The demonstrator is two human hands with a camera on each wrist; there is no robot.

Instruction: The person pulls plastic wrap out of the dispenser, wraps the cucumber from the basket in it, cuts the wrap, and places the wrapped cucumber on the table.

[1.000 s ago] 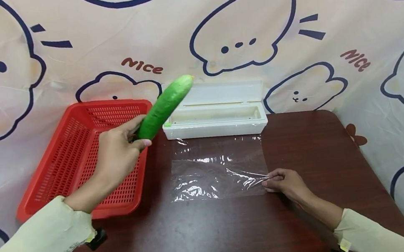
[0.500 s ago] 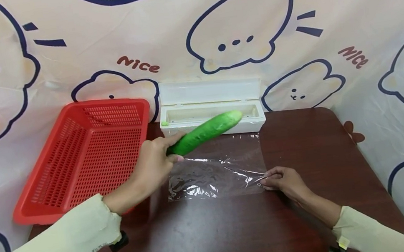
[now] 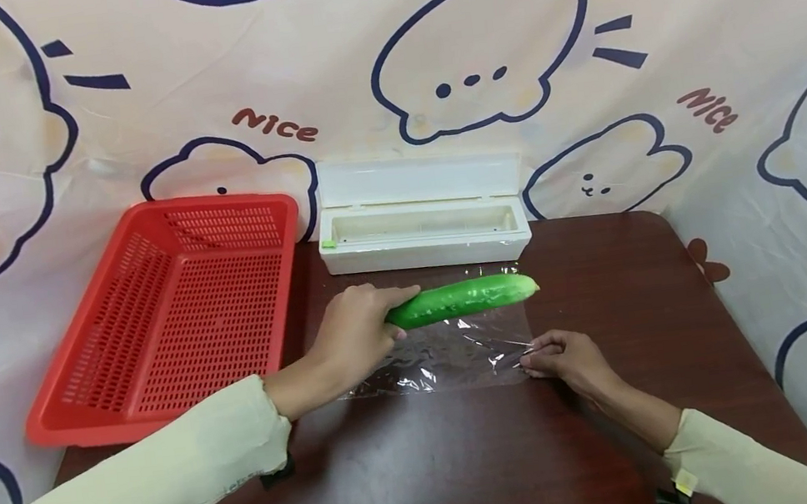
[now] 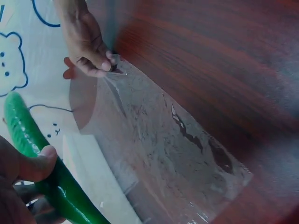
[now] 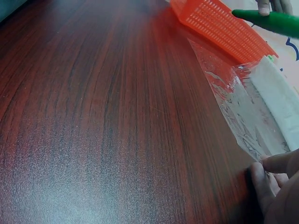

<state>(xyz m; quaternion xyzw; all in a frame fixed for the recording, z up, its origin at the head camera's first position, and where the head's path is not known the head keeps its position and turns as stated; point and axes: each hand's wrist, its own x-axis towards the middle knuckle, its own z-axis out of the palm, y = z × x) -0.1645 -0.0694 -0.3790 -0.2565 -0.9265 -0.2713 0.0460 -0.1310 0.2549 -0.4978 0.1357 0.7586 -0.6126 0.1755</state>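
A green cucumber (image 3: 462,298) lies nearly level above the clear plastic wrap (image 3: 455,363), its pale tip pointing right. My left hand (image 3: 353,334) grips its left end, with the thumb (image 4: 46,158) pressed along the skin in the left wrist view. At the near right corner of the wrap, my right hand (image 3: 568,362) pinches the film between thumb and fingers, pulling creases into it. The film runs back over the table to a white wrap dispenser box (image 3: 426,253), whose lid (image 3: 417,179) stands raised.
A red perforated basket (image 3: 289,241) stands on the left of the dark wood table (image 3: 430,467), with nothing seen in it. A patterned cloth wall (image 3: 334,59) rises behind the box, and another cloth side closes off the right.
My left hand has carried the cucumber from beside the basket rightward and down over the wrap, turning it from steeply slanted to nearly level. The right hand keeps its pinch in place.
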